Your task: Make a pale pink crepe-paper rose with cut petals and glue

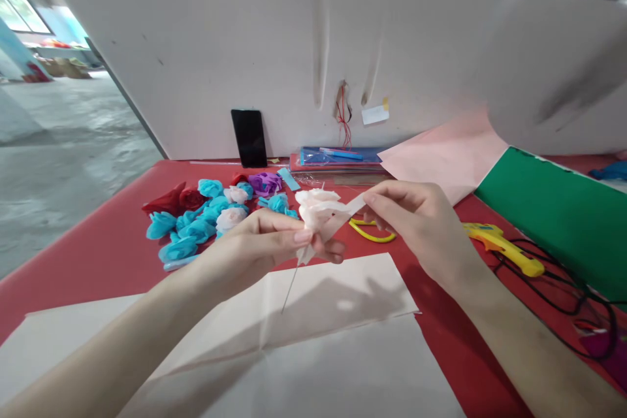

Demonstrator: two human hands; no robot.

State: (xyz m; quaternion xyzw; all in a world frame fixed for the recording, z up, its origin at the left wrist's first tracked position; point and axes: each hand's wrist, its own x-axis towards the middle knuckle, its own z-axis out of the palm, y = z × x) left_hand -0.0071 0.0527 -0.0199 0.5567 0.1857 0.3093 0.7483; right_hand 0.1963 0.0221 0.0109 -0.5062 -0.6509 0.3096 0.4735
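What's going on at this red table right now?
A person holds a pale pink paper flower on a thin wire in the left hand, while the right hand pinches the loose end of its paper strip. Finished paper flowers, mostly blue, lie piled on the red table beyond, and a yellow glue gun rests to the right.

Your left hand pinches the base of a pale pink paper flower on a thin wire stem, while your right hand holds its loose paper strip above the red table, near finished paper flowers and a yellow glue gun.
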